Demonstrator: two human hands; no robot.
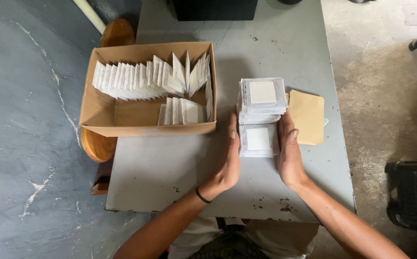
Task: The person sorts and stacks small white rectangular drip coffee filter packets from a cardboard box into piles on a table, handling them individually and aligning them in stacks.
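Your path left is blocked by the cardboard box (148, 128); the tan envelope (307, 116) lies just right. Bare table (170, 168) near you and beyond the packet stacks (261, 117) gives passage.

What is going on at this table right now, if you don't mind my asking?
A person is pressing a stack of white sachets between both palms on a grey metal table: the left hand flat against its left side, the right hand against its right. The stack lies in two overlapping piles. A tan envelope lies just right of it. To the left, an open cardboard box holds rows of similar sachets standing on edge.
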